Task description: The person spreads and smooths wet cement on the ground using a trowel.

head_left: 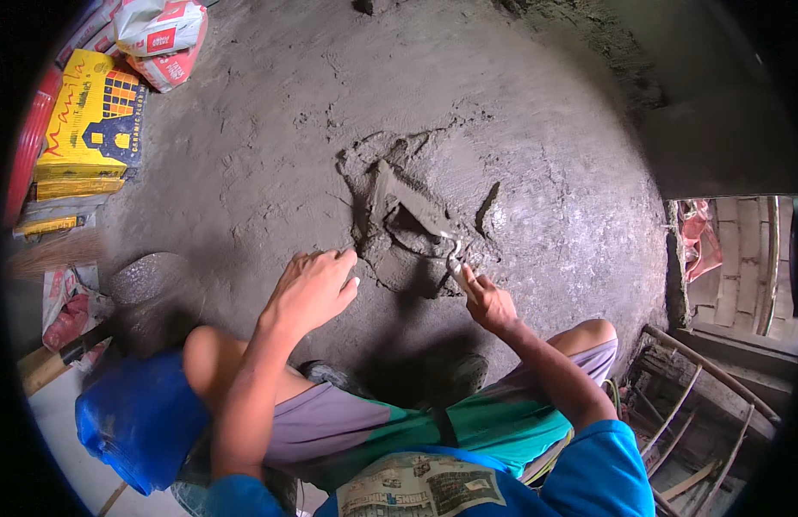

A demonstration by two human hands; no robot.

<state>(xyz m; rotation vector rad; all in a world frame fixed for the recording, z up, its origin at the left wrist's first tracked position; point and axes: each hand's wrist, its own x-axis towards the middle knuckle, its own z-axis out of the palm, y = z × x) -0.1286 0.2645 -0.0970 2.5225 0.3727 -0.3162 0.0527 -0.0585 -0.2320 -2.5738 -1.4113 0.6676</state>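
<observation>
My right hand point(492, 303) is closed round the handle of a trowel point(420, 209), right of the middle. Wet mortar coats the trowel's blade, which points up and to the left over a heap of mortar point(373, 164). The blade's near edge casts a dark gap over the heap; whether it touches the mortar there I cannot tell. My left hand point(313, 289) hovers left of the heap with its fingers bent and loosely apart, holding nothing. Around both spreads a grey mortar surface point(270, 155), smoother and wetter at the right.
Yellow tile boxes point(89, 112) and red-white bags point(162, 43) are stacked at the far left. Nearer are a broom point(58, 252), a round mortar-stained shovel blade point(149, 280) and a blue plastic container point(140, 422). At the right are an opening point(743, 258) and a wooden ladder-like frame point(674, 422).
</observation>
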